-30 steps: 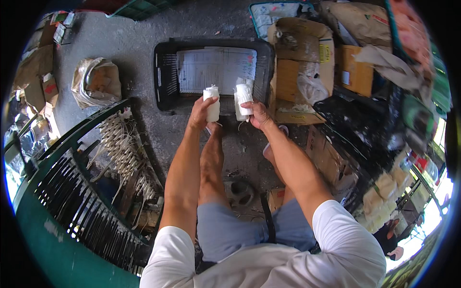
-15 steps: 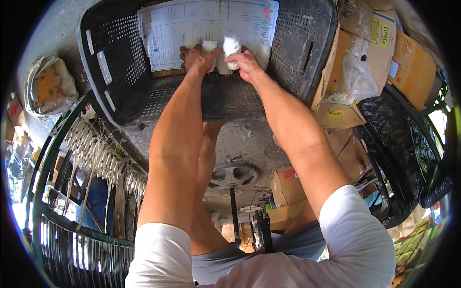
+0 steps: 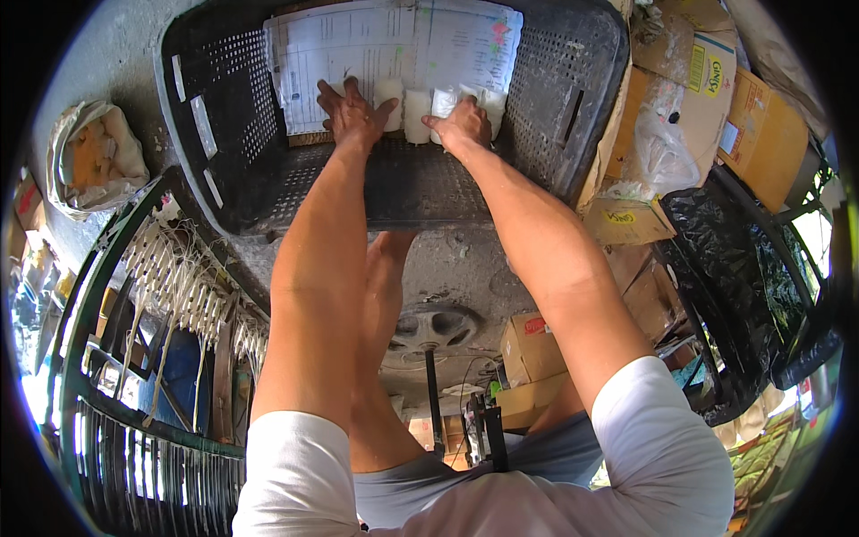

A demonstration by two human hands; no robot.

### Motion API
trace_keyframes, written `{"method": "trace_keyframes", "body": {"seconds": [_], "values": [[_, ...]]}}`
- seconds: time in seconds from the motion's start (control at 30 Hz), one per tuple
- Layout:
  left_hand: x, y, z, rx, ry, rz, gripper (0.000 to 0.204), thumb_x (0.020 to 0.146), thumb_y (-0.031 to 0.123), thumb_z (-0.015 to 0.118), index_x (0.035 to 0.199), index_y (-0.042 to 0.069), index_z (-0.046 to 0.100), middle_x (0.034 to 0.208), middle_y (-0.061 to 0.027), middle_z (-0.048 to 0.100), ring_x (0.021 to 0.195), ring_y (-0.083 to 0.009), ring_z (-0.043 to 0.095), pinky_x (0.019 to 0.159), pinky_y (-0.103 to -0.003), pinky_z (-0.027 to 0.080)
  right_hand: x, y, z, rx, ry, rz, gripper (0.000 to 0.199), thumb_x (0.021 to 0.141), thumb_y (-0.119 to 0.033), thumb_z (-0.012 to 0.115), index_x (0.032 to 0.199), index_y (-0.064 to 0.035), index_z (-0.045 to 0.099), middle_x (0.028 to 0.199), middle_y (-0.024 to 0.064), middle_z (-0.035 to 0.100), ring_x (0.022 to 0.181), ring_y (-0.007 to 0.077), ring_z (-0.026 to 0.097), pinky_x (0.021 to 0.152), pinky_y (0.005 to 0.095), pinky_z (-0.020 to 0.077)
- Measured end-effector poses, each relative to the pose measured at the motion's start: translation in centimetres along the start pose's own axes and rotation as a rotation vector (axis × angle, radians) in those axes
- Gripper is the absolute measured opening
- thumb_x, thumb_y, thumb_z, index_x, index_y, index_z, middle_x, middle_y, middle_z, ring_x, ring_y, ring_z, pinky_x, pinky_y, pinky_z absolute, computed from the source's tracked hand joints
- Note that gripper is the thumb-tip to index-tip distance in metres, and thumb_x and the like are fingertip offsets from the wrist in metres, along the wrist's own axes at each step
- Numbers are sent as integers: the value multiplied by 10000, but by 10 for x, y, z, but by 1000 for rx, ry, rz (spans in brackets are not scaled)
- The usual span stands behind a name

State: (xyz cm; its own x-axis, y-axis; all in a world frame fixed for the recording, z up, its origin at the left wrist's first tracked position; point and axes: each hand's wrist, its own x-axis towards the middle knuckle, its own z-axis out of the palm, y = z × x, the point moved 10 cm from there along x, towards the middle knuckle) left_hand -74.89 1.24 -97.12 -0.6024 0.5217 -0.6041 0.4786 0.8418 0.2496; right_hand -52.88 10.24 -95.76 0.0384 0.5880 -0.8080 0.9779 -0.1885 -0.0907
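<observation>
White rolls [image 3: 416, 115] in black crate [image 3: 224, 152], left hand [image 3: 351, 115] and right hand [image 3: 462, 125] grip loosely closed on them.

Several small white wrapped rolls [image 3: 415, 115] stand upright in a row, side by side and touching, on the floor of the black perforated plastic crate [image 3: 224, 134]. They rest against a printed paper sheet [image 3: 394, 40] lying in the crate. My left hand [image 3: 351, 115] and my right hand [image 3: 463, 123] rest on the row's ends.
</observation>
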Motion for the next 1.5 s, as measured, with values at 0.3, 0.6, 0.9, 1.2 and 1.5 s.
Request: {"method": "trace_keyframes", "body": {"seconds": [0.3, 0.6, 0.9, 1.2, 1.5], "values": [[7, 12, 28, 322, -268, 302, 865, 887, 368, 775, 1600, 120, 351, 1680, -237, 212, 1535, -425, 260, 1189, -535, 388, -2, 7, 16, -42, -121, -52, 593, 900, -384, 792, 1263, 41, 592, 1224, 258, 687, 1168, 412, 672, 990, 483, 570], [-141, 91, -97, 20, -161, 455, 577, 912, 326, 745, 1385, 23, 614, 1411, -254, 597, 1304, -412, 573, 1087, -451, 471, -169, 49, -111, 416, 147, -461, 353, 817, -348, 811, 951, -55, 667, 948, 174, 702, 874, 374, 687, 764, 482, 551], [-515, 230, -136, -128, -622, 671, 540, 919, 310, 766, 1304, -46, 640, 1219, -215, 717, 1048, -325, 715, 899, -418, 556, -535, 275, -300, 866, 46, -457, 281, 986, -318, 704, 957, -43, 651, 854, 129, 682, 791, 319, 683, 705, 440, 522], [-749, 395, -155, 245, -721, 985, 521, 895, 293, 766, 1272, -45, 647, 1226, -235, 694, 1102, -376, 684, 975, -444, 527, -732, 719, -291, 730, 626, 548, 462, 910, -398, 737, 1160, -15, 670, 1119, 210, 679, 1076, 385, 654, 954, 476, 512], [-826, 453, -145, 503, -668, 1418, 563, 863, 306, 786, 1301, -23, 652, 1215, -230, 690, 1045, -353, 693, 927, -431, 551, -679, 772, -284, 941, 847, 638, 766, 784, -380, 874, 1365, 6, 560, 1244, 237, 605, 1222, 391, 571, 1046, 470, 473]]}}
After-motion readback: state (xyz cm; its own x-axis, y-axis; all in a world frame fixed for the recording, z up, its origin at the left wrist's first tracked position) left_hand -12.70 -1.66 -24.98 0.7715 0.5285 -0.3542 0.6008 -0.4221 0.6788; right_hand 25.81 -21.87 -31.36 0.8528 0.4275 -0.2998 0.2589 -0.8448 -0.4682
